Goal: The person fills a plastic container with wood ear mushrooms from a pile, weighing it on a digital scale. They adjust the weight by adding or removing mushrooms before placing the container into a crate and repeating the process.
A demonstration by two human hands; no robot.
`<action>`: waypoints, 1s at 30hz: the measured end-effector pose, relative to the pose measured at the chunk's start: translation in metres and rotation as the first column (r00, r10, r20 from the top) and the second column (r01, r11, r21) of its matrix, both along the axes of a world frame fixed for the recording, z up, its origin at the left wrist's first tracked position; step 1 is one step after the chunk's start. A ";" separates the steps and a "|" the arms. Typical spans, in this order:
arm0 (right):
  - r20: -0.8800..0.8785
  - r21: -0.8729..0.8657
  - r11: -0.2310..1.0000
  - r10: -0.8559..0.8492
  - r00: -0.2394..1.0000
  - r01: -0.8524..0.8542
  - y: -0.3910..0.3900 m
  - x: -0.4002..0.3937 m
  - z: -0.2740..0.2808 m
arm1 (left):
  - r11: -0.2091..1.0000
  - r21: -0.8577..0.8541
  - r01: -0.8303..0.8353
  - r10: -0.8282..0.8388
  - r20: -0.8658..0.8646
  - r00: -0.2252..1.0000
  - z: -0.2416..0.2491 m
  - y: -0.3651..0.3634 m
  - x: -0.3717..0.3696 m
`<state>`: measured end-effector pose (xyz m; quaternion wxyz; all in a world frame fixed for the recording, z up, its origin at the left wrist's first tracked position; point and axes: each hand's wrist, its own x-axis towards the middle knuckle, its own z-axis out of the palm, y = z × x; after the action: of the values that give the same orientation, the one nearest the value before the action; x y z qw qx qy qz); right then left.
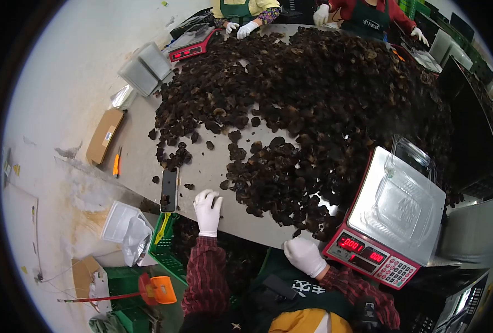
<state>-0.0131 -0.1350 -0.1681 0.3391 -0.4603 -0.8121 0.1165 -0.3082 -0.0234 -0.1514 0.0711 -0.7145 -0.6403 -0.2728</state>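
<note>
My left hand (pixel 207 212), in a white glove, rests at the table's near edge beside a dark phone (pixel 169 190). Its fingers are slightly apart and nothing shows in them. My right hand (pixel 304 256), also gloved in white, is curled at the table edge, just left of a red scale (pixel 396 216); whatever its fingers hold, if anything, is hidden. A clear plastic tray (pixel 404 194) lies on the scale's plate. Beyond both hands a large heap of dark mushroom-like pieces (pixel 335 94) spreads across the metal table (pixel 207 158).
Two people in green aprons stand across the table, their gloved hands near the heap. Another red scale (pixel 188 53), stacked trays (pixel 145 67), a cardboard box (pixel 104 136) and an orange cutter (pixel 117 164) lie to the left. A green crate (pixel 163 247) stands below the table edge.
</note>
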 end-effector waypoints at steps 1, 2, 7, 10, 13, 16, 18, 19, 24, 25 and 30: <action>0.005 -0.004 1.000 0.000 1.000 0.000 0.001 0.000 0.000 | 0.998 -0.057 -0.021 0.025 0.073 0.997 -0.003 -0.002 -0.007; 0.006 -0.004 1.000 0.003 1.000 -0.003 0.000 0.000 0.000 | 0.992 -0.117 -0.038 0.055 0.144 0.988 -0.007 -0.006 -0.013; 0.008 -0.009 1.000 0.016 1.000 -0.016 0.001 0.001 -0.001 | 0.863 -0.300 -0.406 0.279 -0.386 0.879 0.021 -0.047 -0.047; 0.023 0.002 1.000 -0.006 1.000 0.005 0.001 -0.001 0.000 | 0.979 -0.120 -0.164 0.138 -0.198 0.970 0.042 -0.046 -0.030; 0.023 0.012 1.000 -0.016 1.000 0.016 0.001 -0.001 0.000 | 0.985 -0.140 0.103 -0.066 0.243 0.968 0.056 -0.039 0.040; 0.023 0.008 1.000 -0.025 0.999 0.025 0.000 -0.001 0.000 | 0.959 -0.239 0.149 -0.105 0.186 0.977 0.040 -0.042 0.094; 0.019 0.000 0.999 -0.033 0.999 0.033 -0.001 -0.001 0.000 | 0.990 -0.120 0.078 -0.070 0.071 0.995 0.016 -0.039 0.108; 0.022 0.000 1.000 -0.024 0.999 0.024 0.000 -0.001 0.001 | 0.989 -0.122 0.081 -0.072 0.073 0.995 0.015 -0.040 0.107; -0.005 0.002 1.000 -0.004 1.000 0.004 0.002 -0.002 0.004 | 0.922 -0.311 0.231 0.008 0.611 0.791 0.022 -0.049 0.082; 0.011 0.010 1.000 -0.007 1.000 0.007 0.001 -0.001 0.002 | 0.905 -0.343 0.253 0.029 0.642 0.766 0.027 -0.052 0.076; 0.006 0.026 0.999 -0.040 0.999 0.040 0.001 0.000 0.005 | 0.890 -0.453 0.058 0.032 0.190 0.981 0.058 -0.063 0.023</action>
<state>-0.0131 -0.1343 -0.1634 0.3445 -0.4723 -0.8054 0.0978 -0.2850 -0.0859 -0.0931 -0.1627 -0.6857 -0.6854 -0.1831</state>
